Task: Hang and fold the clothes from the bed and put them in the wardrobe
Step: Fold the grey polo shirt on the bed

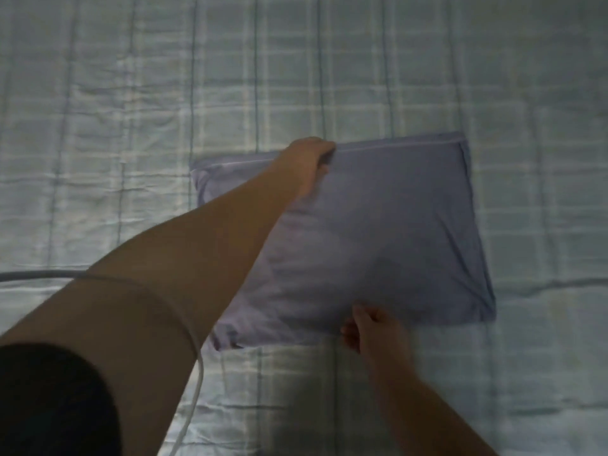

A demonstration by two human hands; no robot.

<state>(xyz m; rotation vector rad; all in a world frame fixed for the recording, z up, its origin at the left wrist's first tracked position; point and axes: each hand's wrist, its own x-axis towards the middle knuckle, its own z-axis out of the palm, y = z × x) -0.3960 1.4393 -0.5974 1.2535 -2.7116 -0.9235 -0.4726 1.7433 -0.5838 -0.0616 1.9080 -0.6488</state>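
Note:
A blue-grey garment (388,232) lies folded into a rough rectangle on the bed, with a thin white seam along its far edge. My left hand (311,162) reaches across it and grips the far edge near the middle. My right hand (368,327) pinches the near edge of the same garment, fingers curled on the cloth. The fabric under my left forearm is hidden.
The bed is covered by a pale blue checked sheet (164,110) that fills the view. A white cable (190,403) runs over my left arm and down across the sheet at the lower left.

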